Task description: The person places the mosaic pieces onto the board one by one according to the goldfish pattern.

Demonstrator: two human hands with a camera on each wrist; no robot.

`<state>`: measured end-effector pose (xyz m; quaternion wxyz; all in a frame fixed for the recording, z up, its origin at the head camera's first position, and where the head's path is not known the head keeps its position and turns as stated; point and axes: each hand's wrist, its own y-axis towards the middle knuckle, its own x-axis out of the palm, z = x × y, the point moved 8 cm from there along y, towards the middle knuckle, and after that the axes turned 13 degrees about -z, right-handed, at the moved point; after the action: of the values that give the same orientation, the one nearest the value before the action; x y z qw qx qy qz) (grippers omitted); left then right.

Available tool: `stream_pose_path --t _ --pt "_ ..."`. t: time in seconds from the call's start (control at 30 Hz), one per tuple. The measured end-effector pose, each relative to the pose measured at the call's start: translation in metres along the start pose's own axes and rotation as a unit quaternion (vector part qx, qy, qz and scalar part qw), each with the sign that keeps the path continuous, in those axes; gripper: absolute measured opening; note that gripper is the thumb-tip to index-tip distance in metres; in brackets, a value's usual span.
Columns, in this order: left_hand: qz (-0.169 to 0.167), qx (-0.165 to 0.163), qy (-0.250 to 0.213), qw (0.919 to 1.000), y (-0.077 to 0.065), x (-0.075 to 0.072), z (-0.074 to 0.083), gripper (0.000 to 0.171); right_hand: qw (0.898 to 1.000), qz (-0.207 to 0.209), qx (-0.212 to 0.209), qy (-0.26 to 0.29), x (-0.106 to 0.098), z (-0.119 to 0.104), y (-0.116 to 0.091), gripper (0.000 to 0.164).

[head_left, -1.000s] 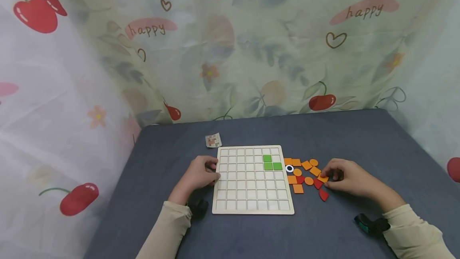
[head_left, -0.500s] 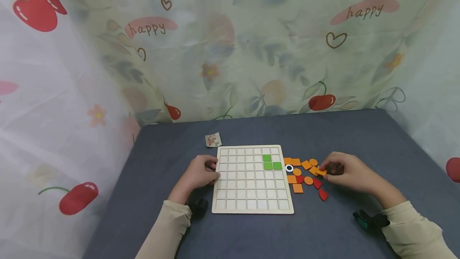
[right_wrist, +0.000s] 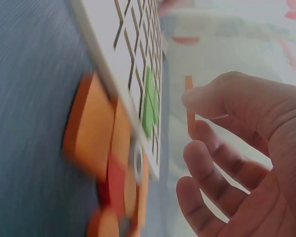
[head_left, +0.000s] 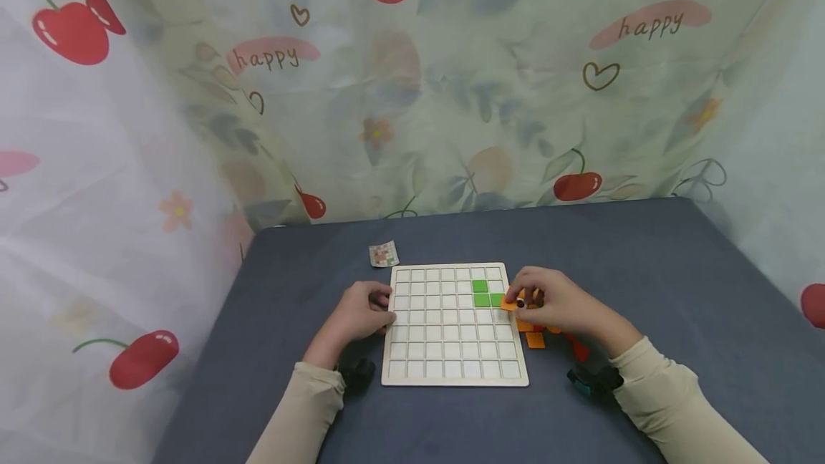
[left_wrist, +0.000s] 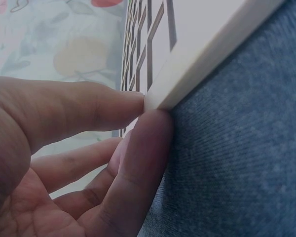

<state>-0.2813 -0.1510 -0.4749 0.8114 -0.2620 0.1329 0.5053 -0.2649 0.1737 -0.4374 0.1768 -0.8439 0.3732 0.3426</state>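
A white grid board [head_left: 455,372] with a raised rim lies flat on the table. Three green square tiles [head_left: 481,299] sit in its upper right cells. My left hand [head_left: 357,311] pinches the board's left edge; the left wrist view has thumb and a finger [left_wrist: 148,143] right at the rim. Between thumb and fingers of my right hand [head_left: 551,299] is an orange square tile [right_wrist: 190,106], seen edge-on in the right wrist view and held above the board's right edge. The other right fingers are loosely bent.
Beside the board's right edge lie loose orange tiles [head_left: 536,341], red pieces [head_left: 581,351] and a white ring piece [right_wrist: 138,160], partly hidden under my right hand. A small patterned card [head_left: 384,254] lies behind the board's far left corner. Printed curtains surround the table.
My right hand has picked up an orange square tile from the pile and carried it left to the board's right edge. The left hand stays at the board's left edge.
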Motion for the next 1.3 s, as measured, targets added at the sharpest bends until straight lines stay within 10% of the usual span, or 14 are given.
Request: stream_pose_path --t 0.4,1.3 --pt "-0.002 -0.001 0.000 1.0000 0.001 -0.001 0.000 0.050 0.998 -0.054 -0.039 -0.010 0.041 -0.020 0.049 0.021" --pt "-0.004 -0.003 -0.001 1.0000 0.003 0.000 -0.002 0.051 0.996 -0.073 -0.030 -0.038 0.048 -0.024 0.060 0.019"
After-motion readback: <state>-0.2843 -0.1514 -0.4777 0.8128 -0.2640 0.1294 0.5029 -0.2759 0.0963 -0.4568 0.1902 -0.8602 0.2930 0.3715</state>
